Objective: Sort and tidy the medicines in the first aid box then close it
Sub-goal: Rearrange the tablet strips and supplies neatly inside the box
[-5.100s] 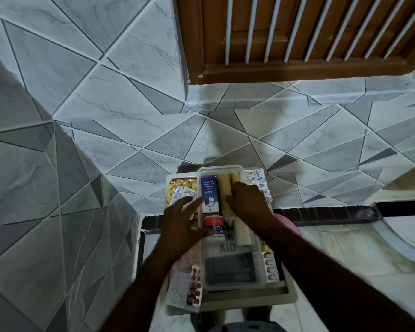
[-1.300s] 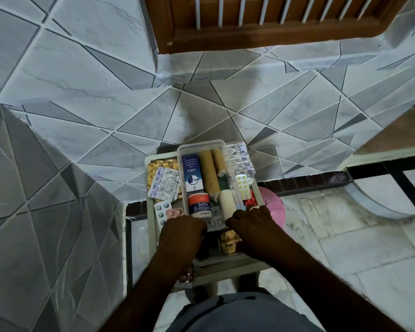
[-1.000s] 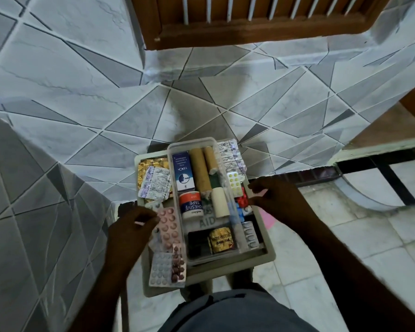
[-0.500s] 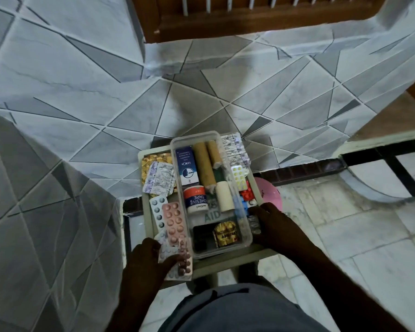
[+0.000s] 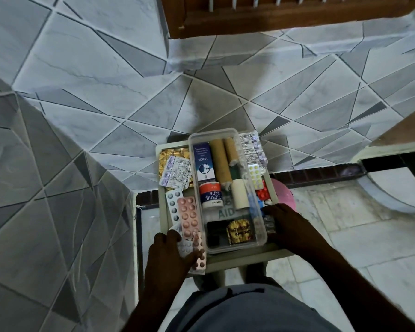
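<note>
The first aid box [image 5: 237,258] lies open on a low stand, with a clear tray [image 5: 211,133] set inside it. The tray holds a blue carton [image 5: 203,161], two brown rolls [image 5: 219,161], an adhesive tape tub [image 5: 210,195], a white bandage roll [image 5: 240,194] and a gold sachet [image 5: 240,231]. My left hand [image 5: 168,255] grips blister packs [image 5: 199,257] at the box's near-left corner, thumb across them. My right hand [image 5: 295,228] rests its fingertips on a silver strip [image 5: 268,221] beside the tray's right wall.
Left of the tray lie a pink blister [image 5: 188,216], a silver strip [image 5: 177,173] and a gold pack [image 5: 171,154]. Right of it lie silver strips [image 5: 252,149], yellow pills [image 5: 255,174] and red pills [image 5: 262,194]. Tiled walls stand behind and left. A pink object [image 5: 285,195] sits below right.
Both hands left the tray's near end. My left hand went to the blister packs at the near-left corner. My right hand brought a strip down beside the tray's right wall.
</note>
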